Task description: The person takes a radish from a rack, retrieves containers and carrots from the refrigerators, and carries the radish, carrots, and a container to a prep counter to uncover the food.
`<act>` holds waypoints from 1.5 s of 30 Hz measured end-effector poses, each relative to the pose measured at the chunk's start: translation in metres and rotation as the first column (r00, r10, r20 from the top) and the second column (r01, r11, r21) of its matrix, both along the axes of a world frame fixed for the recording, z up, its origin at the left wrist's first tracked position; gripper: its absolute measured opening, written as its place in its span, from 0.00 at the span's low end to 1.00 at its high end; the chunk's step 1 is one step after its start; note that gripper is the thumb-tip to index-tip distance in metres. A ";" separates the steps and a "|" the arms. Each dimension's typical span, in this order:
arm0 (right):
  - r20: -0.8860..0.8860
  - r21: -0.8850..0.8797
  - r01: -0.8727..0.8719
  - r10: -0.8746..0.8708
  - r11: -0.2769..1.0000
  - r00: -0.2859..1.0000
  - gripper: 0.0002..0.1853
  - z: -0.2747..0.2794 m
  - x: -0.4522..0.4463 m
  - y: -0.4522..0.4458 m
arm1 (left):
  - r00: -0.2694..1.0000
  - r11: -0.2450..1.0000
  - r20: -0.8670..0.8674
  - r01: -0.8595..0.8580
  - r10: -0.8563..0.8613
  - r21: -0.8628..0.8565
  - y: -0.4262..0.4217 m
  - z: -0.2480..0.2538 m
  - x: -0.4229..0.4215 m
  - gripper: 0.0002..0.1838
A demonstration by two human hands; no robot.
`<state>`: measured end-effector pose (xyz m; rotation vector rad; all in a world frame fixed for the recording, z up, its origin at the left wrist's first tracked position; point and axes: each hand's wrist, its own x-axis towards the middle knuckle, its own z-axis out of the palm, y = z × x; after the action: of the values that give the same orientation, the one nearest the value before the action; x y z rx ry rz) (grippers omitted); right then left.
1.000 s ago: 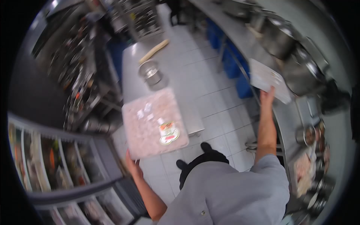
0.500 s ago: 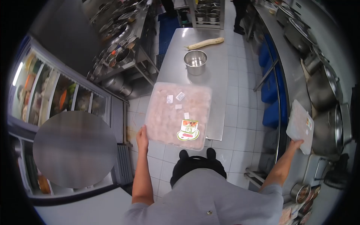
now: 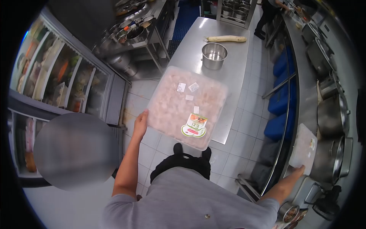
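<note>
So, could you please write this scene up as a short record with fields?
Left hand: left hand at the left edge of a large tray
Right hand: right hand holding the lower end of a smaller pack
Large tray: pale pink contents, several white labels and one colourful label on top; overlaps the table in view, contact unclear
On table: metal pot, with a long pale vegetable beyond it
Right side: blue bins below the counter
Background: another person, far right
</note>
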<state>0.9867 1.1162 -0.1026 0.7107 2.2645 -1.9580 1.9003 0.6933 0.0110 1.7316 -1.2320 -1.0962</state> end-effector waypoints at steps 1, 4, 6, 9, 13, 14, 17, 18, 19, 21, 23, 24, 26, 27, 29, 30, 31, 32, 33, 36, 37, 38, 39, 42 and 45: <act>-0.005 0.115 -0.003 0.004 0.993 1.000 0.41 0.002 -0.004 0.009 | 1.000 1.000 0.018 0.011 -0.011 -0.005 -0.001 0.004 -0.003 0.31; -0.149 0.742 0.117 -0.007 0.660 0.989 0.37 0.066 0.079 -0.038 | 1.000 0.999 -0.002 -0.026 0.026 -0.025 0.006 0.014 -0.014 0.29; -0.312 0.836 0.175 0.188 0.521 0.931 0.31 0.067 0.110 -0.056 | 0.999 1.000 -0.040 0.007 -0.008 -0.030 0.009 0.018 -0.012 0.29; -0.514 0.560 -0.402 0.685 0.724 0.517 0.17 -0.021 0.180 -0.089 | 0.989 0.999 -0.145 0.015 -0.021 -0.042 0.009 0.014 -0.012 0.29; -0.131 -0.124 -0.992 0.990 0.032 0.049 0.25 0.028 0.477 -0.204 | 0.948 0.997 -0.309 0.066 -0.075 -0.039 0.008 0.008 -0.007 0.29; -0.059 -0.175 -0.984 0.998 -0.038 -0.028 0.28 0.062 0.527 -0.225 | 0.918 0.993 -0.378 0.112 -0.118 -0.038 0.009 0.009 -0.007 0.29; -0.054 -0.011 -0.986 0.985 -0.167 -0.166 0.28 0.098 0.583 -0.259 | 0.919 0.987 -0.359 0.143 -0.161 -0.077 0.013 0.009 -0.003 0.28; -0.136 0.229 -0.969 0.983 -0.089 -0.123 0.27 0.093 0.592 -0.268 | 0.915 0.986 -0.367 0.145 -0.165 -0.082 0.011 0.011 -0.003 0.28; -0.171 0.274 -0.959 0.977 -0.078 -0.129 0.24 0.090 0.592 -0.269 | 0.915 0.987 -0.372 0.142 -0.158 -0.070 0.010 0.013 -0.005 0.28; -0.189 0.335 -0.939 0.971 -0.075 -0.145 0.22 0.085 0.598 -0.276 | 0.905 0.991 -0.404 0.127 -0.133 -0.042 0.006 0.016 -0.001 0.28; -0.238 -0.009 -0.989 0.960 0.148 0.146 0.16 0.087 0.603 -0.276 | 0.874 0.975 -0.433 0.203 -0.221 -0.087 0.000 0.016 0.005 0.28; -0.208 0.020 -0.991 0.970 0.135 0.128 0.16 0.090 0.603 -0.276 | 0.913 0.967 -0.318 0.234 -0.255 -0.103 -0.004 0.014 0.008 0.29; -0.098 -0.378 -0.897 0.954 0.229 0.285 0.11 0.096 0.600 -0.281 | 0.932 0.955 -0.205 0.290 -0.298 -0.067 -0.013 0.020 0.012 0.33; -0.079 -0.352 -0.910 0.962 0.218 0.261 0.11 0.099 0.598 -0.276 | 0.925 0.949 -0.217 0.315 -0.312 -0.021 -0.017 0.027 0.014 0.36; -0.082 -0.480 -0.843 0.945 0.242 0.317 0.15 0.109 0.597 -0.282 | 0.863 0.939 -0.421 0.336 -0.279 0.068 -0.028 0.037 0.023 0.39; -0.051 -0.571 -0.767 0.920 0.292 0.388 0.20 0.117 0.599 -0.285 | 0.770 0.908 -0.585 0.398 -0.255 0.129 -0.032 0.043 0.028 0.42; -0.048 -0.648 -0.722 0.933 0.243 0.357 0.25 0.143 0.619 -0.291 | 0.769 0.912 -0.591 0.389 -0.245 0.127 -0.035 0.049 0.032 0.42; -0.029 -0.611 -0.755 0.946 0.240 0.324 0.27 0.146 0.617 -0.293 | 0.778 0.893 -0.544 0.436 -0.313 0.111 -0.036 0.056 0.035 0.46; -0.008 -0.572 -0.786 0.957 0.234 0.291 0.29 0.149 0.609 -0.295 | 0.782 0.870 -0.495 0.483 -0.379 0.098 -0.035 0.063 0.036 0.50; 0.049 -0.548 -0.801 0.965 0.240 0.256 0.30 0.165 0.611 -0.304 | 0.764 0.869 -0.522 0.488 -0.379 0.085 -0.034 0.082 0.039 0.50; 0.062 -0.558 -0.792 0.964 0.249 0.260 0.29 0.170 0.610 -0.306 | 0.761 0.872 -0.533 0.482 -0.370 0.082 -0.035 0.086 0.038 0.49; 0.073 -0.552 -0.796 0.966 0.248 0.250 0.29 0.176 0.608 -0.308 | 0.763 0.876 -0.540 0.473 -0.355 0.092 -0.036 0.090 0.037 0.49; 0.104 -0.552 -0.796 0.968 0.247 0.228 0.29 0.183 0.607 -0.312 | 0.717 0.878 -0.606 0.474 -0.343 0.064 -0.039 0.092 0.036 0.44; 0.148 -0.601 -0.759 0.968 0.251 0.203 0.29 0.190 0.610 -0.315 | 0.670 0.893 -0.675 0.448 -0.307 0.038 -0.036 0.095 0.032 0.36; 0.165 -0.640 -0.728 0.969 0.246 0.182 0.31 0.185 0.608 -0.317 | 0.667 0.920 -0.688 0.392 -0.287 -0.004 -0.036 0.095 0.025 0.30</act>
<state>1.5943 0.7993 0.0827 -0.1858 1.2044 -1.2404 1.9252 0.6571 0.1060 1.0098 -1.0162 -1.8795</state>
